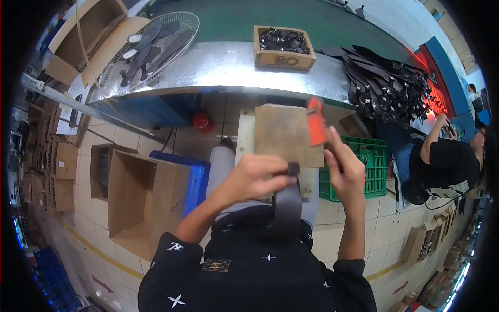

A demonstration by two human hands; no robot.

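Observation:
The fingers of my left hand (260, 177) are closed on the end of a dark strap (287, 205), which hangs toward my lap. At that end a small dark piece (293, 168) sits by the near edge of a worn, square tan board (280, 132). In my right hand (347, 171) is an orange-red hand tool (316, 127), held over the board's right side. Motion blurs the tool, so its exact kind is unclear.
On the metal bench (218, 67) stand a wooden box (286, 60) of small dark shiny parts, a wire basket (189, 31) with dark pieces, and a heap of straps (379, 78). A green crate (377, 169), cardboard box (132, 197) and co-worker (452, 161) are nearby.

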